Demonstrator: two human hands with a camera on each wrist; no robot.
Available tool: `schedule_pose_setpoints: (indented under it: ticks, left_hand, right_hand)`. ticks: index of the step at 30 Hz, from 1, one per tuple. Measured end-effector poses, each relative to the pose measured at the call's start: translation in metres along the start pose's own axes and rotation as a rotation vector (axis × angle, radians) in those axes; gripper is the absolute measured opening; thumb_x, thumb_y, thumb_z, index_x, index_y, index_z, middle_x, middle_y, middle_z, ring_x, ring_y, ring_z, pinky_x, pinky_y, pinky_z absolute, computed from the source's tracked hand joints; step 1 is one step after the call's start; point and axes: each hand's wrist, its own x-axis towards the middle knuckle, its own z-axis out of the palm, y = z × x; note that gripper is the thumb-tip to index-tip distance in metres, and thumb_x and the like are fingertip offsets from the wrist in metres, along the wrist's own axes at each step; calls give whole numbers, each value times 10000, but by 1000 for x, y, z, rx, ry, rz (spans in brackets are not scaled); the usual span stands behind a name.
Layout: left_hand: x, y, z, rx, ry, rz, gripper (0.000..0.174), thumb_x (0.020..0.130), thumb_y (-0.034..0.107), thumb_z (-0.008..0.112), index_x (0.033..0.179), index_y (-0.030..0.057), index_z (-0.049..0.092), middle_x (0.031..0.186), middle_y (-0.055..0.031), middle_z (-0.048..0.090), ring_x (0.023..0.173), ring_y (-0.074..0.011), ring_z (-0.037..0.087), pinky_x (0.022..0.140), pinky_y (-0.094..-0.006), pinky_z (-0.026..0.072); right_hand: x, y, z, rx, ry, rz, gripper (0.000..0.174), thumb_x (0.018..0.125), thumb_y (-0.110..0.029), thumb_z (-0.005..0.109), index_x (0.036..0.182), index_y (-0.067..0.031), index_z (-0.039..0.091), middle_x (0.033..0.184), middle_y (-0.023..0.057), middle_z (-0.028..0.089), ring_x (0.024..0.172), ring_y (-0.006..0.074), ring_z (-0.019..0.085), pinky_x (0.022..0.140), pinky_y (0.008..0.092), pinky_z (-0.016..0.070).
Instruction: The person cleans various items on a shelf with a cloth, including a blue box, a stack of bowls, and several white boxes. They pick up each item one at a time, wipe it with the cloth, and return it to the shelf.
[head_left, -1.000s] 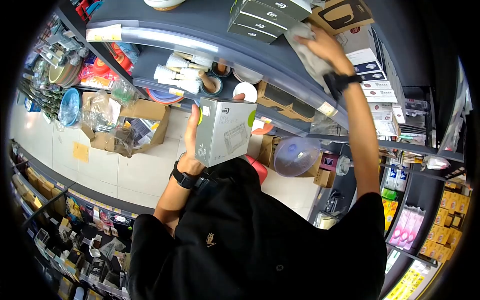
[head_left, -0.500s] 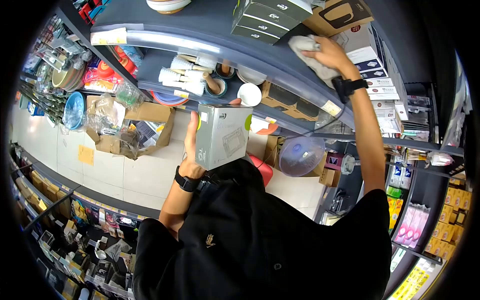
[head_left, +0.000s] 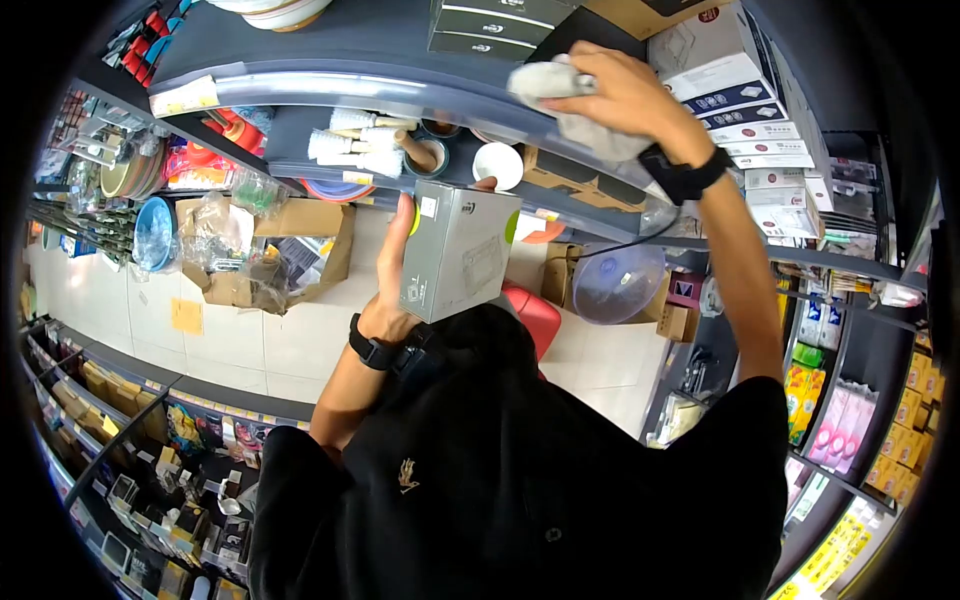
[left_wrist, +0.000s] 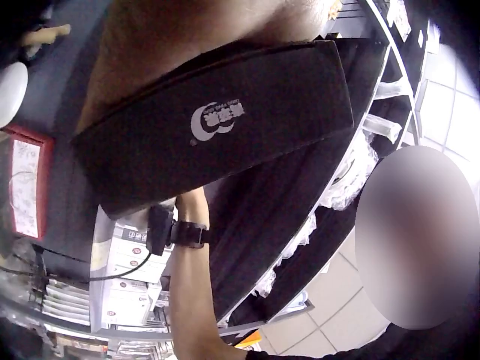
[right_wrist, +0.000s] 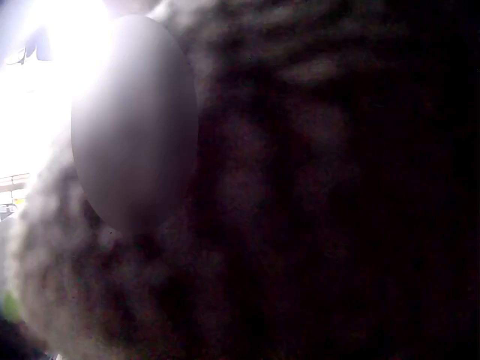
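Observation:
In the head view my left hand holds a grey-and-white printed box with green spots, in front of my chest. The thumb lies along its left side, and fingertips show behind its top edge. The left wrist view shows one dark side of this box with a pale logo. Over at the upper shelf, my right hand grips a bunched grey cloth near the shelf's front edge. Blurred, dark ribbed fabric fills most of the right wrist view.
Dark green boxes are stacked behind the cloth, with white boxes to the right. Brushes and a white cup stand one shelf lower. An open carton and a red stool are on the floor.
My right hand has drawn the cloth leftward along the shelf, toward its front edge. The left hand still holds the box, which has turned slightly. The head view has shifted a little.

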Motion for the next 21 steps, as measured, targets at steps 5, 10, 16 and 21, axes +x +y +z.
schedule_pose_setpoints:
  ticks: [5, 10, 16, 21]
  left_hand:
    - [-8, 5, -7, -33, -23, 96, 949, 921, 756, 267, 1512, 15, 323, 1495, -141, 400, 1344, -265, 424, 1084, -404, 378]
    - [10, 2, -13, -63, -32, -28, 901, 951, 710, 294, 1521, 13, 292, 1492, -149, 403, 1305, -265, 471, 1056, -395, 410]
    - [7, -4, -10, -95, -5, 13, 890, 955, 701, 288, 1513, 8, 305, 1498, -123, 412, 1318, -272, 468, 1054, -420, 421]
    - [9, -6, -28, -121, 3, -8, 947, 917, 762, 292, 1516, 29, 315, 1429, -152, 472, 1281, -270, 497, 1045, -418, 431]
  right_hand:
    - [-22, 22, -23, -165, -129, 35, 476, 762, -451, 774, 1010, -54, 687, 984, 105, 634, 932, 314, 643, 790, 410, 501]
    - [8, -36, 20, -82, 217, -14, 524, 781, -514, 745, 1003, -46, 666, 1040, 107, 620, 940, 347, 638, 792, 421, 515]
    - [-46, 10, 5, -21, 139, 236, 569, 818, -517, 710, 1092, -18, 675, 1025, 150, 652, 936, 373, 655, 776, 430, 519]
    - [-9, 17, -1, -351, 193, 508, 458, 823, -431, 669, 1028, -23, 683, 939, 214, 696, 884, 382, 690, 761, 451, 550]
